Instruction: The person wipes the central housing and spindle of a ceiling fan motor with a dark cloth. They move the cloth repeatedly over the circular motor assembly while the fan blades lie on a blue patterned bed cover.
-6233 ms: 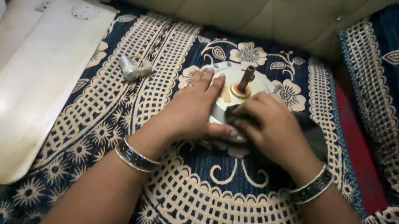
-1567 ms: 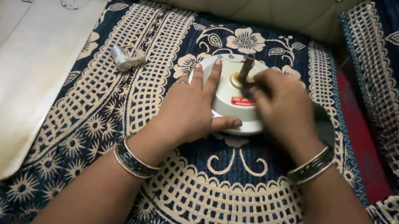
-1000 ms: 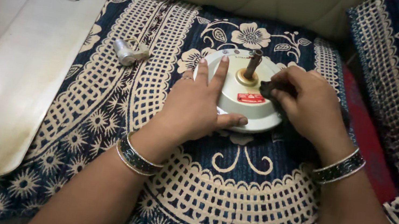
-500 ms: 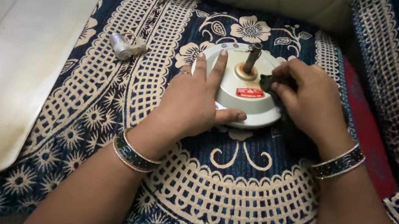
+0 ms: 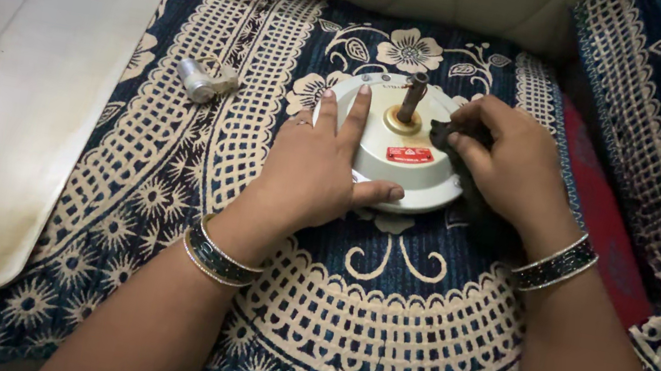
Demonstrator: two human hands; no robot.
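Motor (image 5: 399,148) sat on the patterned cloth (image 5: 377,330), both hands on it.
Left hand (image 5: 317,170) lay flat, fingers spread over its left side; right hand (image 5: 508,167) pinched a dark rag (image 5: 446,133) against the top. Small metal part (image 5: 204,82) and blades (image 5: 5,128) lay further left.

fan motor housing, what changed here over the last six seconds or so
The right hand with its dark cloth moved from the near edge of the fan motor housing up beside the shaft. The left hand stayed flat on the housing; the fan blades and small metal part lie as before.
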